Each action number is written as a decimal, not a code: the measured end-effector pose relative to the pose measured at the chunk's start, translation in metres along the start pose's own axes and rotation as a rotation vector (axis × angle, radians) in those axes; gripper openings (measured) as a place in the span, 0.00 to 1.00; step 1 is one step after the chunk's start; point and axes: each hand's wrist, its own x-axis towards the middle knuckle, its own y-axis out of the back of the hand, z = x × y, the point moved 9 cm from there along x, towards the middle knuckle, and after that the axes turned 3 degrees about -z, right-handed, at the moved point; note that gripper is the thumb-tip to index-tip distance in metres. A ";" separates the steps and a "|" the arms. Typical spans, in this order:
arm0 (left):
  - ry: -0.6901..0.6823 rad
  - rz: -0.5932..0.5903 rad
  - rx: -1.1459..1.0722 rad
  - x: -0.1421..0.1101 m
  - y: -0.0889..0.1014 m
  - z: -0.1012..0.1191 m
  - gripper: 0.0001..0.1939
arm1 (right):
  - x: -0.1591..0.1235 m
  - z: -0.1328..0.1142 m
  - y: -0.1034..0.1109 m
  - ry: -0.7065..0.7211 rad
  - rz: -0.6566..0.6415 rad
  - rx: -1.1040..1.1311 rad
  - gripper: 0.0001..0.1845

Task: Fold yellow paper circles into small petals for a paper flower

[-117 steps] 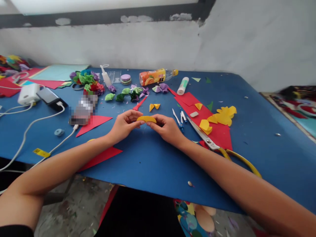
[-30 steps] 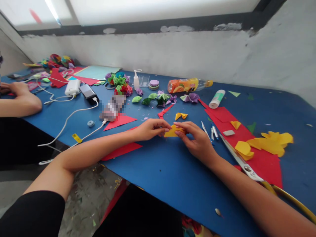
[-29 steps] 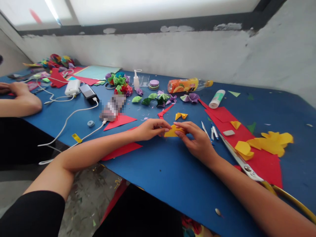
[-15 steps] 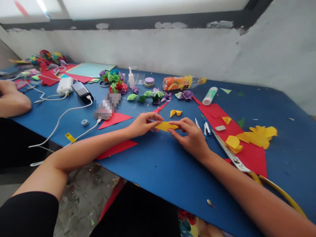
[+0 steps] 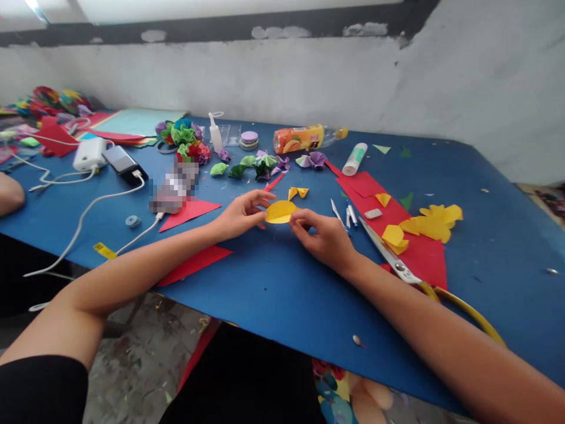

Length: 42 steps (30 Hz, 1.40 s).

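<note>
Both my hands pinch a small yellow paper piece (image 5: 279,211), folded into a rounded half-circle shape, just above the blue table (image 5: 282,294). My left hand (image 5: 242,213) grips its left edge with thumb and fingers closed. My right hand (image 5: 324,237) holds its right edge, fingers curled. A small folded yellow piece (image 5: 298,192) lies just beyond, next to a red paper strip (image 5: 274,182).
Large yellow-handled scissors (image 5: 397,265) lie right of my right hand on red paper (image 5: 424,253) with yellow cutouts (image 5: 435,218). Farther back: folded paper flowers (image 5: 183,136), an orange bottle (image 5: 300,138), glue stick (image 5: 355,159). Phones and cables (image 5: 106,165) at left, where another person's hand (image 5: 9,194) rests.
The view has swung back to the right. The yellow piece now shows as a rounded half-circle lifted between my fingers, where before it lay flatter; my hands stay in place on it.
</note>
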 end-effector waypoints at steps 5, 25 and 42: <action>0.031 -0.112 -0.076 -0.001 -0.010 -0.004 0.22 | -0.003 -0.023 -0.010 0.277 -0.078 -0.082 0.09; 0.074 0.083 -0.008 -0.006 -0.003 0.001 0.11 | -0.004 -0.024 -0.009 0.305 -0.050 -0.175 0.10; 0.037 -0.076 0.055 -0.012 -0.024 0.001 0.15 | 0.002 -0.009 0.009 -0.047 0.096 0.195 0.04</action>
